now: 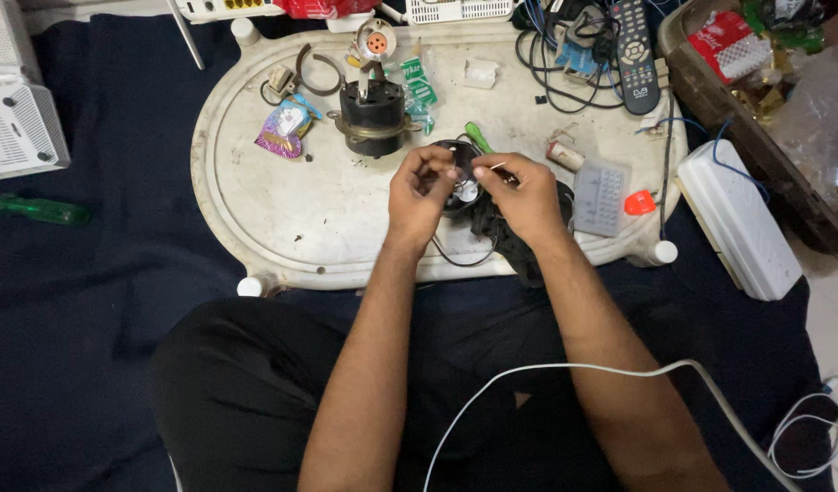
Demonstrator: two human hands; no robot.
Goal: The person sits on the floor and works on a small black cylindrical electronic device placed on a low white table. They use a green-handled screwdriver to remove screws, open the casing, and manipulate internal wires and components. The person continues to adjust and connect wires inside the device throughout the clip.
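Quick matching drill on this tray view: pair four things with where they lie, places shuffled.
Things:
1. green screwdriver
2. remote control
3. black motor part
4. orange cap

Places:
A. tray's far right end, among black cables
B. dark cloth, left of the tray
C. tray's near right edge, beside a grey keypad
D. tray's far middle, beyond the hands

Pairs: 1-B, 2-A, 3-D, 4-C

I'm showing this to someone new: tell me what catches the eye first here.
First, the left hand and right hand, which meet at the centre of the oval white tray around a small black part with thin wires. Behind them stands a dark motor; a green screwdriver lies far left on the dark cloth.
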